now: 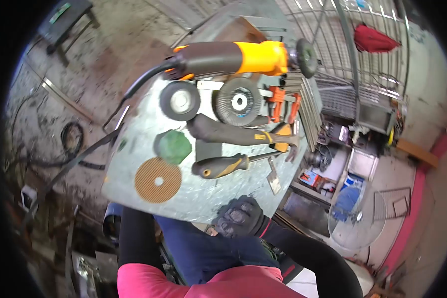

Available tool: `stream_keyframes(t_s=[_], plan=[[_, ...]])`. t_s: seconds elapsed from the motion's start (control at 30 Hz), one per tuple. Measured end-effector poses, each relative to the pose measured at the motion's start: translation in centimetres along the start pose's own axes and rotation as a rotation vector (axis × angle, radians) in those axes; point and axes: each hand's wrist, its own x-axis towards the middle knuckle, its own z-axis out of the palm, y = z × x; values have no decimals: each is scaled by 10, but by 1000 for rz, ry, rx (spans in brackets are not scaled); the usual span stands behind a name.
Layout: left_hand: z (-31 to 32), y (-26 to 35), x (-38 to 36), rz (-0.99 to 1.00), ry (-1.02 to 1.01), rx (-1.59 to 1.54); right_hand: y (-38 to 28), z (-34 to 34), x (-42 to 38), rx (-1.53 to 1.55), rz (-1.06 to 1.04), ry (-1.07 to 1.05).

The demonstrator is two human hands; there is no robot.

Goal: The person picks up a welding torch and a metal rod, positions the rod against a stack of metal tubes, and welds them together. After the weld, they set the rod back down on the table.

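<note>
My right hand (240,217), in a dark padded glove, rests at the table's near edge with its fingers curled. Whatever may be inside them is hidden. My left arm, in a black sleeve (138,231), reaches to the table edge, and its hand is out of sight. Nearest the right hand are a screwdriver (222,167) with a dark and yellow handle and a small flat metal piece (273,178). A hammer (233,133) lies beyond. Farther left are a brown ridged disc (146,185) and a green faceted piece (174,147).
At the table's (134,141) far side lies an orange-and-dark angle grinder (218,58), its cord trailing left. Near it are a dark disc (180,101), a ribbed wheel (228,99) and orange clamps (277,99). A wire rack (333,64) and fan guard (357,228) stand right.
</note>
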Motion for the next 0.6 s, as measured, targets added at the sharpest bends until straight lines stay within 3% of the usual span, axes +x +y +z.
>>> stream_keyframes(t_s=[0.07,0.13,0.3,0.6], plan=[[3,2,7,-13,-30,27,-4,-14,20,-101,-30,74],[5,7,8,-13,-43,34,-5,-22,28,-70,-7,-63],[-8,20,-8,3,-28,-21,-6,-16,22,-57,-5,-6],[-49,51,-76,32,38,-312,-2,-20,33,-25,-11,34]])
